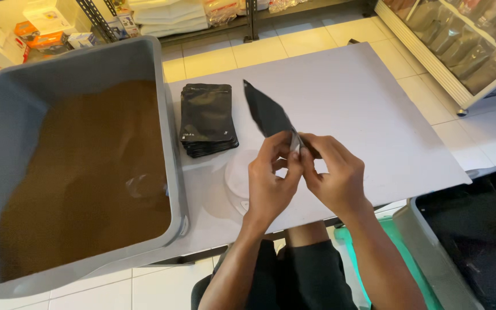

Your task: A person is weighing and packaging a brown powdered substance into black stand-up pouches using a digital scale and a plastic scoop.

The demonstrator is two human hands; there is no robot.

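Both hands hold one black flat pouch [266,112] above the white table [363,97]. My left hand [272,181] pinches the pouch's near end from the left. My right hand [334,175] pinches the same end from the right, fingertips meeting at the pouch's opening. The pouch tilts up and away from me, seen nearly edge-on. A stack of the same black pouches [206,117] lies on the table just left of the held one. A round white scale [237,178] sits on the table under my left hand, partly hidden by it.
A large grey tub [167,132] of brown powder [81,172] fills the left side. A second grey bin [426,252] with dark contents stands at lower right. Shelves with boxes and bags line the back; a glass-fronted cabinet [460,40] stands at upper right.
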